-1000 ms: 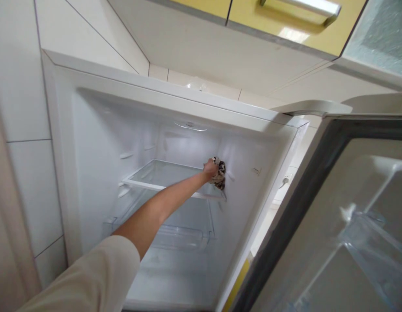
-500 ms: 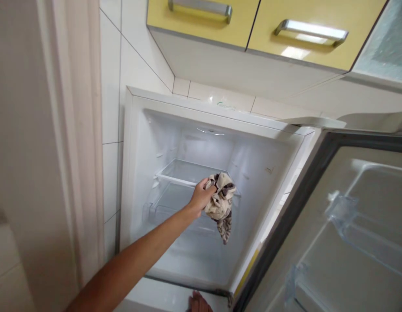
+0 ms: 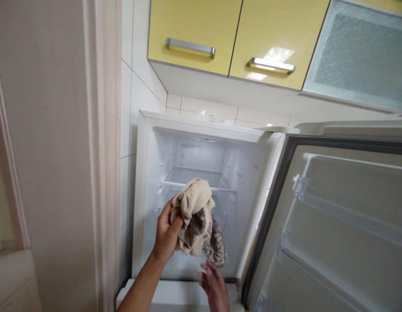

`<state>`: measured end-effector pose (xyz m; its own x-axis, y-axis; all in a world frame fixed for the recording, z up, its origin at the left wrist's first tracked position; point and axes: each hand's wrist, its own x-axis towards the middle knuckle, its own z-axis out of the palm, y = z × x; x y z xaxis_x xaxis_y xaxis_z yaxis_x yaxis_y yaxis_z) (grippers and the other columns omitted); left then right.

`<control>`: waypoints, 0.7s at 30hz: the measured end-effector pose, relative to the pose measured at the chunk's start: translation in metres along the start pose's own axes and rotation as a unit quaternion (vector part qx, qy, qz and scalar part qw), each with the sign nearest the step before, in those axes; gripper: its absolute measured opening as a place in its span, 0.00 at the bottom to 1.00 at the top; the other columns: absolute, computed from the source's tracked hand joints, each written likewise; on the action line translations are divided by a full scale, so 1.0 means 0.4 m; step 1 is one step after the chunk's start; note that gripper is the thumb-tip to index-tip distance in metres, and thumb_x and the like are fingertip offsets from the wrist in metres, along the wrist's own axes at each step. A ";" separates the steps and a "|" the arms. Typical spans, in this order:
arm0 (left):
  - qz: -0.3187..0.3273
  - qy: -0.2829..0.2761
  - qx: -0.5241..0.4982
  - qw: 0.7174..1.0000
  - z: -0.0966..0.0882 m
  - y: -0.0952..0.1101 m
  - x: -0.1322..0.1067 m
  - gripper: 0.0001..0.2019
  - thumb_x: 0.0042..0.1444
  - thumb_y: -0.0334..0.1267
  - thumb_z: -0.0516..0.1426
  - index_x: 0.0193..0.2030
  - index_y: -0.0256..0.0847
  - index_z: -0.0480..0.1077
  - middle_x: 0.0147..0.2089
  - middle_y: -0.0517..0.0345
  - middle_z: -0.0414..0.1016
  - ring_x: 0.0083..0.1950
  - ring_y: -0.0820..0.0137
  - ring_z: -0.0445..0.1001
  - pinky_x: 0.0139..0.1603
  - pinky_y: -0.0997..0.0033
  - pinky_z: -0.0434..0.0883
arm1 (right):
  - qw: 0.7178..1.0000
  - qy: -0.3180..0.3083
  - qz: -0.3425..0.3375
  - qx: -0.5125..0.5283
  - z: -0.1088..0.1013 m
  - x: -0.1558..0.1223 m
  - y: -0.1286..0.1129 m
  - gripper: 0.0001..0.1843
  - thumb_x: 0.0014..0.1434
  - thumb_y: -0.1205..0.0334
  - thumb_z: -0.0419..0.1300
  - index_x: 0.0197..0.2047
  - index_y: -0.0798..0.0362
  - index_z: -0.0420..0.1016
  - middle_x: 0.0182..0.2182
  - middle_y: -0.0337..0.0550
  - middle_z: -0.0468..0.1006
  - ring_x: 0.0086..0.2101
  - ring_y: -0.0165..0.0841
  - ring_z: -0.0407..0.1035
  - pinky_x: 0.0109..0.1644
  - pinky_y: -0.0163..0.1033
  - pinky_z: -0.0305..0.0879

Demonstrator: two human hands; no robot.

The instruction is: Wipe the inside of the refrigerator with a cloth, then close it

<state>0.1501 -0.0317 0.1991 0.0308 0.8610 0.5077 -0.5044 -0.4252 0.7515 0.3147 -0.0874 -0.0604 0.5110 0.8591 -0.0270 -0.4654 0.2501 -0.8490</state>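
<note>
Bunched up in my left hand [image 3: 167, 233] is a beige and dark brown patterned cloth [image 3: 194, 216], held before the open fridge [image 3: 140, 195]. One grey-patterned end of the cloth hangs down to the right. Just beneath that end is my right hand [image 3: 214, 282], fingers apart and holding nothing; whether its fingertips touch the cloth I cannot tell. Behind the cloth, a glass shelf [image 3: 201, 175] spans the fridge's inside, partly covered by the cloth.
The fridge door [image 3: 344, 234] stands swung out to the right, with clear door racks [image 3: 344, 216]. Yellow cabinets [image 3: 194, 26] with metal handles hang above. A pale door frame [image 3: 103, 151] rises at left. A plastic bag [image 3: 214, 117] lies on top of the fridge.
My left hand has drawn the cloth back from the fridge's inside, closer to me. My right hand has come up from the bottom edge towards the cloth. The view has shifted.
</note>
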 end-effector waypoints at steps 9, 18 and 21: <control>0.055 -0.002 0.114 0.992 -0.063 -0.003 0.005 0.24 0.53 0.45 0.62 0.55 0.39 0.75 0.51 0.52 0.81 0.53 0.63 0.79 0.58 0.64 0.75 | 0.940 -0.278 0.080 0.182 0.302 -0.070 -0.450 0.35 0.57 0.31 0.63 0.58 0.46 0.77 0.59 0.49 0.78 0.59 0.48 0.72 0.63 0.62 0.69; 0.363 -0.012 0.416 0.834 -0.092 -0.001 -0.066 0.26 0.65 0.30 0.54 0.69 0.48 0.67 0.67 0.44 0.69 0.69 0.60 0.69 0.66 0.56 0.71 | 0.952 -0.286 -0.110 -0.002 0.432 -0.168 -0.485 0.39 0.50 0.41 0.74 0.63 0.41 0.73 0.67 0.42 0.70 0.66 0.44 0.64 0.74 0.51 0.56; 0.411 -0.060 0.434 0.799 -0.070 0.000 -0.126 0.35 0.65 0.30 0.54 0.77 0.51 0.53 0.75 0.41 0.57 0.77 0.51 0.56 0.72 0.42 0.62 | 0.947 -0.285 -0.151 -0.012 0.452 -0.194 -0.471 0.42 0.50 0.47 0.75 0.66 0.39 0.68 0.65 0.41 0.72 0.64 0.41 0.67 0.72 0.50 0.59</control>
<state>0.1243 -0.0672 0.1615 0.1057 0.1794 0.9781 0.3895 -0.9125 0.1253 0.2321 -0.1204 0.1969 0.1425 0.8533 0.5016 -0.3412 0.5181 -0.7843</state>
